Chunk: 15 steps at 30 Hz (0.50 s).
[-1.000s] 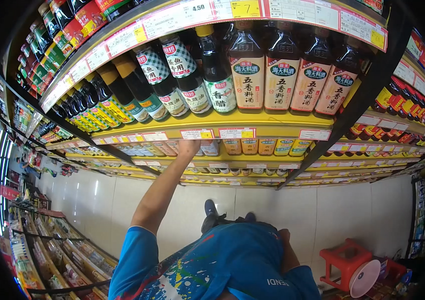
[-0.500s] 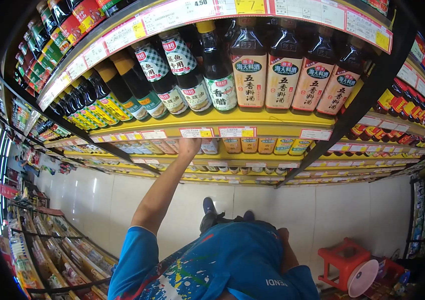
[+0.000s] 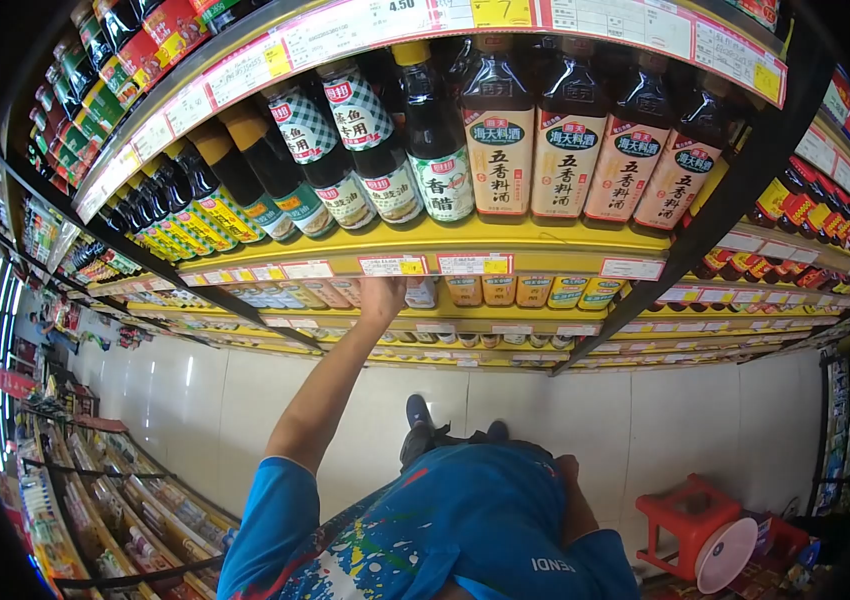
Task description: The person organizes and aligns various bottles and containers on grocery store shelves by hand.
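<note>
My left hand (image 3: 382, 300) reaches into the shelf below the big bottles, among a row of bottles with pale labels. Its fingers are hidden under the shelf's front edge, so what they touch does not show. Beside it stand bottles with orange-yellow labels (image 3: 498, 291). Above are a dark vinegar bottle (image 3: 438, 185), bottles with green-checked necks (image 3: 385, 180) and several cooking wine bottles (image 3: 567, 165) with pink-beige labels. Of my right arm only the forearm (image 3: 577, 510) shows, close against my side; the hand is hidden behind my body.
A price-tag strip (image 3: 435, 265) runs along the shelf edge above my left hand. Black uprights (image 3: 690, 215) divide the shelving. A red stool (image 3: 690, 515) with a pink round piece (image 3: 727, 556) stands behind me at right. Another stocked rack (image 3: 125, 500) is at lower left.
My left hand has shifted slightly down and to the right at the lower shelf. The bottles on the upper shelf have not moved.
</note>
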Motion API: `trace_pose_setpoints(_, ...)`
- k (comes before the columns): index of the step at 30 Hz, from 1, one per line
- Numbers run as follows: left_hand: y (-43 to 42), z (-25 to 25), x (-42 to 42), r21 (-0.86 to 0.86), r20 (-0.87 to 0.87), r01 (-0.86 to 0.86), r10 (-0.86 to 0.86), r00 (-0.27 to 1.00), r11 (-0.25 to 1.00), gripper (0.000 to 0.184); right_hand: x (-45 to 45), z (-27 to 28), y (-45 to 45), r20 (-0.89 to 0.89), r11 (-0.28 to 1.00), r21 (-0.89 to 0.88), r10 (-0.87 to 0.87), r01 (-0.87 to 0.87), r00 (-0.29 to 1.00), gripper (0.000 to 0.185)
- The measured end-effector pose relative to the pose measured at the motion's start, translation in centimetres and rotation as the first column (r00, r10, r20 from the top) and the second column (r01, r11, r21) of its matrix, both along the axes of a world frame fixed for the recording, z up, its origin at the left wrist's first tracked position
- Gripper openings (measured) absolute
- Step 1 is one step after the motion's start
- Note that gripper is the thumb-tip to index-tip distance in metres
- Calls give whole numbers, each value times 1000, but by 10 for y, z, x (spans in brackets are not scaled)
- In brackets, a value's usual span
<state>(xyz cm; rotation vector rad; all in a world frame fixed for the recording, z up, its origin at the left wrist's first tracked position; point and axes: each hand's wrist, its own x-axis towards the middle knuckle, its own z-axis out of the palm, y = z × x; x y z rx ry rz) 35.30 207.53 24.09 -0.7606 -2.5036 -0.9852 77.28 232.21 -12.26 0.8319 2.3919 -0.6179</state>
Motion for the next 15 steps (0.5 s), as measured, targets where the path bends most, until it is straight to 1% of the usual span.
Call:
trace_pose_setpoints(2, 1, 6, 4, 0, -9, -4, 4, 1000, 1000, 20, 1, -9, 2, 19, 992, 20, 122, -122, 992, 34)
trace_pose_setpoints(3, 2, 9, 5, 1, -17, -6, 6, 1000, 1000, 20, 3, -13, 2, 19, 992, 20, 123, -123, 992, 34)
trace_pose_setpoints(4, 1, 8, 5, 0, -16, -7, 7, 1000, 1000, 20, 3, -13, 1, 17, 994, 32, 102, -103, 995, 34)
trace_pose_setpoints(5, 0, 8, 3, -37, -33, -7, 5, 999, 999, 20, 2, -12, 0, 14, 996, 45, 81, -82, 997, 34)
trace_pose_setpoints(6, 0, 8, 2, -75, -50, -6, 3, 999, 997, 20, 1, -12, 0, 15, 996, 45, 81, -82, 997, 34)
trace_pose_setpoints(7, 0, 9, 3, -75, -50, -7, 3, 999, 997, 20, 1, -11, 1, 29, 997, 30, 69, -70, 997, 34)
trace_pose_setpoints(9, 2, 11, 4, -105, -109, -45, 33, 993, 993, 19, 1, -9, 0, 44, 998, 15, 57, -58, 997, 34)
trace_pose_setpoints(10, 2, 10, 4, -105, -109, -44, 33, 993, 993, 19, 3, -11, -1, -4, 999, 45, 26, -26, 1000, 32)
trace_pose_setpoints(11, 2, 10, 3, -138, -151, -66, 45, 987, 988, 19, 4, -13, -1, -53, 997, 73, -4, 8, 999, 31)
trace_pose_setpoints(12, 3, 9, 3, -169, -193, -89, 56, 980, 982, 19, 4, -15, -1, -53, 997, 73, -4, 8, 999, 31)
trace_pose_setpoints(14, 2, 7, 1, -190, -189, -109, 73, 979, 976, 20, 0, -7, 0, 51, 1000, -4, -22, 23, 998, 33)
trace_pose_setpoints(15, 2, 6, 0, -212, -186, -130, 90, 978, 969, 20, -1, -3, -1, 51, 1000, -4, -23, 23, 998, 33)
